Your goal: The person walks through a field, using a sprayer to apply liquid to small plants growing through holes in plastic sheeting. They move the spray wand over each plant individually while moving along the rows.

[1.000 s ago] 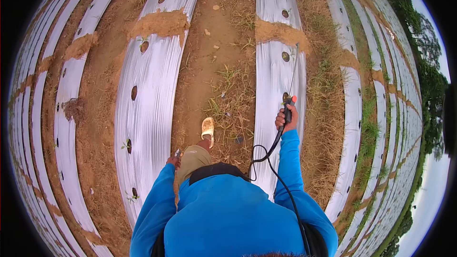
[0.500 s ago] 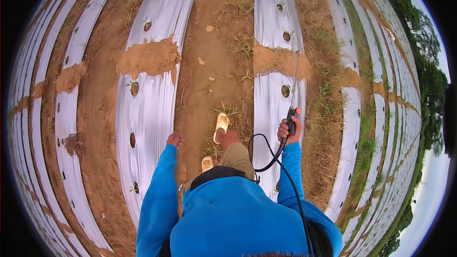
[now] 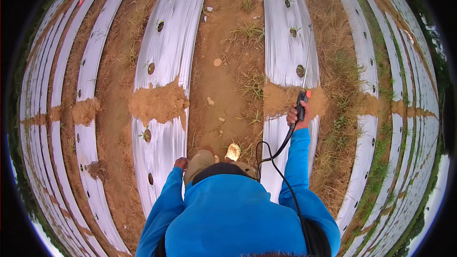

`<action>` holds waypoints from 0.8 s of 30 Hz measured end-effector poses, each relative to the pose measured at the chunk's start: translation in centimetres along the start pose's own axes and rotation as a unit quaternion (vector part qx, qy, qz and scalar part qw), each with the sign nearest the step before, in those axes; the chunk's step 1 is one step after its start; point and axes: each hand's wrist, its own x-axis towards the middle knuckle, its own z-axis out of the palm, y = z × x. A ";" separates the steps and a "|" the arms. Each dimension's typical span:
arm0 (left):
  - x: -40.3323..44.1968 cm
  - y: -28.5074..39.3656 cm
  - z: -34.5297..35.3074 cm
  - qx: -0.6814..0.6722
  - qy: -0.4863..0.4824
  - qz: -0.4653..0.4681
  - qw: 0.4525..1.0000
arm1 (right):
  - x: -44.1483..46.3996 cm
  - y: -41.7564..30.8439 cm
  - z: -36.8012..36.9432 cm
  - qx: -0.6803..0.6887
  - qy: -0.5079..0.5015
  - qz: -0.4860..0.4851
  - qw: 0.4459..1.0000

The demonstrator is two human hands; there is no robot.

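My right hand (image 3: 303,116) is wrapped round the black grip of a sprayer wand (image 3: 301,103), which has an orange-red end piece. Its thin metal lance (image 3: 308,59) points forward over the right-hand plastic-covered bed (image 3: 281,43). From the grip a black hose (image 3: 291,185) loops back past my right sleeve. Close to a seedling (image 3: 300,71) in a planting hole, the lance passes on its right side. My left hand (image 3: 181,163) hangs low at my left side, beside the edge of the left bed (image 3: 164,147). Nothing shows in it, and its fingers look loosely apart, though small.
A bare soil path (image 3: 223,76) with grass tufts (image 3: 250,33) runs between the beds. Soil mounds (image 3: 159,102) lie across the plastic. Seedlings (image 3: 147,135) grow from round holes. Dry grass (image 3: 338,66) borders the right bed, with more covered rows on both sides.
I have stepped forward along the path, so the soil mounds and holes are closer. My left hand has swung back towards my body. The wand stays in my right hand, reaching forward.
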 end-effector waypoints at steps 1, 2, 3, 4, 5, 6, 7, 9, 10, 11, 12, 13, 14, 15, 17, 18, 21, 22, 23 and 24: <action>1.0 3.2 0.1 -0.007 -0.002 0.001 1.000 | 1.8 -1.0 0.9 -0.004 0.001 0.001 1.000; 2.6 5.9 -0.2 -0.011 -0.012 0.001 1.000 | 3.7 -1.7 1.6 -0.011 -0.004 0.003 1.000; 4.1 8.9 -0.4 -0.014 -0.022 0.001 1.000 | 5.6 -2.4 2.3 -0.018 -0.008 0.005 1.000; 5.5 11.8 -0.4 -0.013 -0.011 0.010 1.000 | 7.5 -2.8 3.0 -0.021 -0.005 0.004 1.000; 6.8 14.8 -0.2 -0.013 -0.002 0.019 1.000 | 9.5 -2.9 3.9 -0.037 0.027 -0.002 0.999; 8.9 17.1 -0.2 -0.036 -0.006 0.022 0.999 | 11.3 -3.2 4.7 -0.053 0.060 -0.009 0.997; 10.9 19.4 -0.1 -0.049 -0.006 0.024 0.998 | 13.2 -3.5 5.5 -0.058 0.064 -0.011 0.996; 15.4 23.7 0.0 -0.092 -0.017 -0.016 0.995 | 18.0 -4.4 7.6 -0.046 0.076 0.011 0.996; 17.7 25.2 0.0 -0.091 -0.023 -0.012 0.996 | 20.5 -5.1 8.3 -0.047 0.065 0.009 0.997; 21.7 24.9 0.0 -0.068 -0.028 -0.070 0.995 | 22.7 -5.7 9.4 -0.047 0.069 0.003 0.996; 25.6 28.0 -0.1 -0.049 -0.034 -0.115 0.992 | 26.0 -7.1 11.4 -0.050 0.062 0.003 0.997; 26.6 30.3 -1.4 -0.041 -0.042 -0.121 0.991 | 27.2 -7.4 12.4 -0.045 0.073 0.011 0.996; 26.8 32.1 -2.2 0.070 -0.057 -0.065 0.994 | 28.8 -8.1 14.1 -0.029 0.074 0.002 0.997; 29.1 36.7 -1.8 0.163 -0.067 0.017 0.984 | 30.8 -9.4 15.8 -0.033 0.055 0.021 0.998; 29.4 45.5 -2.5 -0.010 -0.091 0.030 0.995 | 34.5 -11.7 18.7 -0.041 0.046 0.014 0.998; 26.8 51.5 -2.9 -0.038 -0.053 0.063 0.996 | 36.0 -12.3 19.8 -0.033 0.049 0.012 0.998; 30.3 62.6 -4.6 -0.056 -0.050 0.113 0.991 | 43.1 -14.6 23.9 -0.048 0.071 0.000 0.996; 31.6 65.7 -5.1 -0.060 -0.049 0.128 0.989 | 45.5 -15.0 25.0 -0.060 0.107 -0.009 0.992; 31.8 69.2 -5.5 -0.064 -0.048 0.142 0.987 | 47.8 -15.2 26.0 -0.072 0.145 -0.018 0.987; 33.0 71.5 -6.0 -0.063 -0.049 0.140 0.987 | 50.1 -15.5 27.3 -0.074 0.160 -0.021 0.984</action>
